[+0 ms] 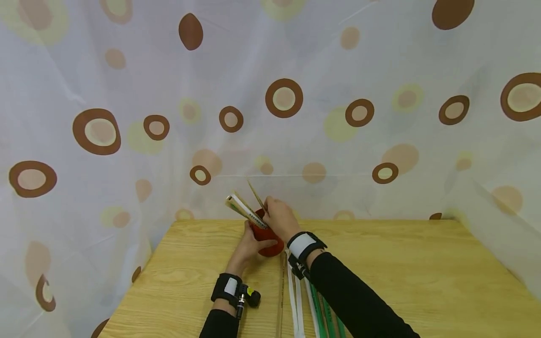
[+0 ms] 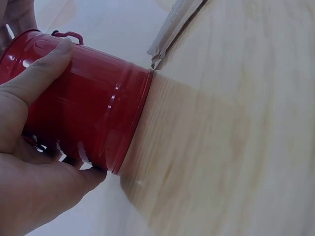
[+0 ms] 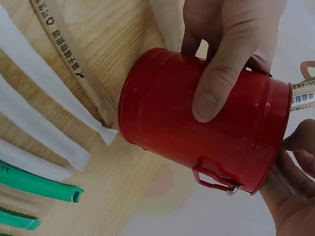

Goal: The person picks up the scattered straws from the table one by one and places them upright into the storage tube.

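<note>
A small red metal bucket (image 1: 272, 250) with a wire-loop handle mount (image 3: 215, 178) is tilted at the back of the table. My left hand (image 1: 248, 245) grips it round the side, thumb across the wall in the left wrist view. Several paper-wrapped drinking straws (image 1: 246, 211) lean out of its mouth toward the upper left. At the rim, my right hand (image 1: 282, 218) pinches a thin wrapped straw (image 1: 255, 193) that points up; its lower end is hidden by the fingers. The bucket's base edge (image 2: 135, 120) sits right at the wood surface in the left wrist view.
Wrapped straws lie in a row on the wooden table (image 1: 401, 272): a brown one (image 3: 74, 64), white ones (image 3: 42, 120) and green ones (image 3: 39, 184), partly under my right forearm. A spotted curtain (image 1: 321, 141) hangs behind the table's back edge.
</note>
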Demonstrator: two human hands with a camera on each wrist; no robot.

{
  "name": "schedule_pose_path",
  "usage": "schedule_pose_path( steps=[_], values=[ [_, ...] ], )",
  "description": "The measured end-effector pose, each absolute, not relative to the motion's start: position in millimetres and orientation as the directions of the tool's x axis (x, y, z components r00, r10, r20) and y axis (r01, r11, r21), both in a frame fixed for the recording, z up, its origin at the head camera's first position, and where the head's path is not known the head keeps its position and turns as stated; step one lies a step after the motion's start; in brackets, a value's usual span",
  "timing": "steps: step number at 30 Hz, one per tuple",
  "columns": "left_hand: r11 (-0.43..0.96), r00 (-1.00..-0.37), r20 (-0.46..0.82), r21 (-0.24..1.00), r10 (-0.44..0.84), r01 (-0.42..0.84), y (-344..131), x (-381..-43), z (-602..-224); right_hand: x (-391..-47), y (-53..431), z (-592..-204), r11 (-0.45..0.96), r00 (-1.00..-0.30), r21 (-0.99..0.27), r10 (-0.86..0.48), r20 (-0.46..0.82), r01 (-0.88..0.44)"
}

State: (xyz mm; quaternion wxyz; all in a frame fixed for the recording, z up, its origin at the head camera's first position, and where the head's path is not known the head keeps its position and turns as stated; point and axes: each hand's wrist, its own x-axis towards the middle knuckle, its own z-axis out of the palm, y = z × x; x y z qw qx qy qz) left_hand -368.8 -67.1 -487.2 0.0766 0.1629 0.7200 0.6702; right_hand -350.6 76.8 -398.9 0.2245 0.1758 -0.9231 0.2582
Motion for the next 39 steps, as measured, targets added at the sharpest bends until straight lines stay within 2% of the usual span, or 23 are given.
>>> schedule_pose_path(
  steps=[7, 14, 20, 23, 26, 31, 34, 39],
  values=[
    [0.050, -0.931, 0.110, 0.990, 0.348, 0.135, -68, -365, -487, -349, 76, -394, 0.828, -0.886, -0.404, -0.216, 0.410, -0.389],
    [0.040, -0.935, 0.103, 0.991, 0.340, 0.124, -69, -365, -485, -343, 83, -387, 0.778, -0.875, -0.472, -0.199, 0.442, -0.415],
    [0.040, -0.935, 0.102, 0.992, 0.340, 0.123, -68, -368, -485, -317, 109, -392, 0.705, -0.841, -0.536, -0.163, 0.515, -0.465],
    [0.044, -0.936, 0.106, 0.991, 0.335, 0.128, -67, -367, -486, -295, 123, -397, 0.698, -0.851, -0.558, -0.143, 0.506, -0.449],
    [0.056, -0.939, 0.113, 0.989, 0.324, 0.138, -68, -367, -488, -269, 137, -400, 0.706, -0.897, -0.595, -0.135, 0.421, -0.385],
    [0.080, -0.944, 0.112, 0.987, 0.309, 0.143, -68, -365, -490, -229, 164, -407, 0.738, -0.977, -0.642, -0.125, 0.173, -0.209],
    [0.080, -0.944, 0.108, 0.987, 0.313, 0.140, -68, -364, -489, -212, 180, -417, 0.769, -0.994, -0.631, -0.099, 0.045, -0.105],
    [0.055, -0.938, 0.123, 0.987, 0.324, 0.149, -67, -362, -487, -198, 198, -437, 0.808, -0.995, -0.589, -0.055, -0.084, 0.005]
  ],
)
